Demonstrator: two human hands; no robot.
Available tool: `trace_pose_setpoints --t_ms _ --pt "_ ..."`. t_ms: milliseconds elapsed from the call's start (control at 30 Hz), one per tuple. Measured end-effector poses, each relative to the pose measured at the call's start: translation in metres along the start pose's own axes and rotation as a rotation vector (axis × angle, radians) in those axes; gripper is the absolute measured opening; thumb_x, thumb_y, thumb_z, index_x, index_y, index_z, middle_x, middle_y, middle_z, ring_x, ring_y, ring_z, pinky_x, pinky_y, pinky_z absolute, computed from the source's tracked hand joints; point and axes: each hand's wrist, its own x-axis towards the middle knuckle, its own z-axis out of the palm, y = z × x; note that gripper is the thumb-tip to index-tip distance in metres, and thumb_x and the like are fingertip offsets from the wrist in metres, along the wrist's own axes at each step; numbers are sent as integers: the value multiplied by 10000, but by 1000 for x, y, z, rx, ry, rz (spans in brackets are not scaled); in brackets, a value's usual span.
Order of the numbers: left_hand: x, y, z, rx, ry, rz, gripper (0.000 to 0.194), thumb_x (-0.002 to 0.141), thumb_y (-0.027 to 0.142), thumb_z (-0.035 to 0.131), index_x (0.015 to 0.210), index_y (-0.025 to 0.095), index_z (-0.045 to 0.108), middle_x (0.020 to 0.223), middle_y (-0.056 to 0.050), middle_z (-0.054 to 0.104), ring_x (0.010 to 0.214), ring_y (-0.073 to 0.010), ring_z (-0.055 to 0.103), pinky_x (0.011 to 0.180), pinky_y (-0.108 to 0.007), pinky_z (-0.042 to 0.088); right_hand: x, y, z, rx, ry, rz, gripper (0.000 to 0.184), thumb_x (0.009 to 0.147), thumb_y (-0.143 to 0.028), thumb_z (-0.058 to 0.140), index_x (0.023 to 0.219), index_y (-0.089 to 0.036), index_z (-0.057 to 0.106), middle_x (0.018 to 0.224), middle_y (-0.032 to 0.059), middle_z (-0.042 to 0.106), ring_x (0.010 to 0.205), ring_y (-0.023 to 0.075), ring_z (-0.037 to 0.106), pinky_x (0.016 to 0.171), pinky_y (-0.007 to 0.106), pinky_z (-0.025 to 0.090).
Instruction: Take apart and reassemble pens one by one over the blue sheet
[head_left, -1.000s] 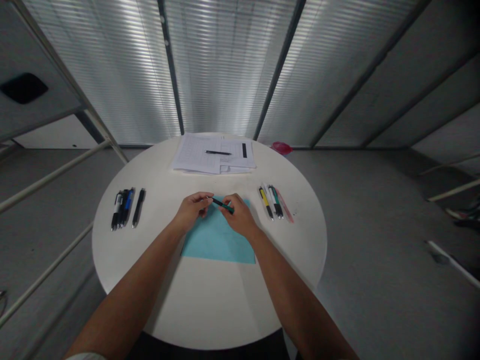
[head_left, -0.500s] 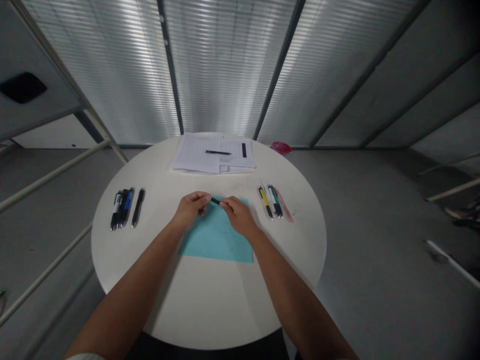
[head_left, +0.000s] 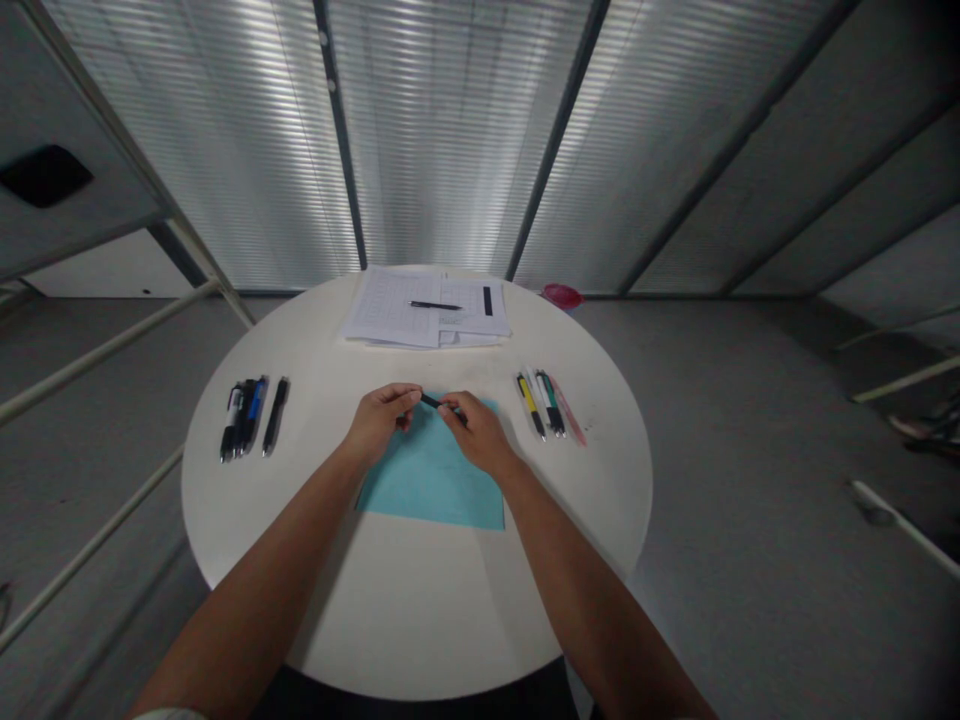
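Observation:
A black pen (head_left: 430,400) is held level between my two hands, above a light blue sheet (head_left: 435,475) on the round table. My left hand (head_left: 384,415) pinches one end between thumb and fingers. At the other end my right hand (head_left: 474,425) is closed around the pen, its fingers covering that part. Both hands hide the upper corners of the blue sheet. Whether the pen is whole or in parts cannot be made out.
On the white table (head_left: 420,620), several pens (head_left: 244,418) and a separate black pen (head_left: 275,416) lie left. Several coloured pens (head_left: 546,404) lie right. Papers (head_left: 390,310) with a pen (head_left: 436,305) on top sit at the far edge. A pink object (head_left: 562,296) is behind.
Both hands keep their hold on the pen. My right fingers have shifted slightly along it, and the blue sheet's near edge has moved a little toward me.

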Motion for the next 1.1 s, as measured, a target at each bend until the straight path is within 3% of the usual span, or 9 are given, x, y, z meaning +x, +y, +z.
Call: trace_pose_setpoints --t_ms 100,200,300,500,567,667,800,867,1100 --pt "0 0 0 -5 4 1 322 654 351 766 871 124 695 576 12 527 504 -82 473 454 -219 364 0 1 0 -25 47 21 228 857 -351 578 1046 -225 567 989 42 610 868 173 587 749 298 466" --pt "0 0 -1 -4 7 -6 317 660 339 764 879 119 695 580 8 531 510 -83 476 456 -218 367 0 1 0 -40 15 -7 167 910 -334 495 993 -230 596 953 39 620 884 170 589 773 298 462" --pt "0 1 -1 -12 -1 -5 321 670 332 759 902 118 697 593 3 537 526 -84 484 465 -216 373 0 1 0 -26 -31 -27 229 955 -323 398 996 -233 605 931 34 634 869 157 593 782 294 458" --pt "-2 3 -1 -38 20 -17 327 660 330 768 902 121 700 607 3 534 532 -78 483 469 -207 375 -1 1 1 -11 49 34 231 860 -366 571 1041 -223 563 987 40 605 898 170 586 777 297 465" --pt "-2 4 -1 -37 25 -21 328 663 325 768 908 118 702 620 -4 543 545 -78 490 479 -202 381 0 1 0 -23 11 17 182 909 -361 492 968 -218 586 937 36 612 871 163 584 772 290 455" --pt "-1 4 -1 -41 29 -18 345 661 332 770 921 114 705 636 -14 557 555 -79 497 476 -197 377 0 1 0 -24 -53 -5 262 959 -342 375 929 -217 603 879 29 624 826 151 584 766 282 443" --pt "0 4 -2 -81 43 -20 357 649 337 780 922 120 706 626 -10 553 547 -79 490 465 -198 367 0 1 1 -15 24 35 231 873 -358 545 1059 -222 563 1002 40 616 890 169 586 777 289 450" --pt "0 5 -3 -94 46 -26 353 649 330 783 923 120 706 630 -9 550 553 -77 489 469 -198 368 0 2 1 -20 50 44 220 852 -346 572 1031 -219 568 998 44 607 897 176 584 767 292 453" --pt "-3 9 -2 -124 23 -16 336 673 307 773 948 124 706 716 -24 577 582 -68 497 474 -191 376 0 0 -1 25 -31 39 239 943 -354 409 1029 -229 595 957 34 648 868 162 597 787 294 448"
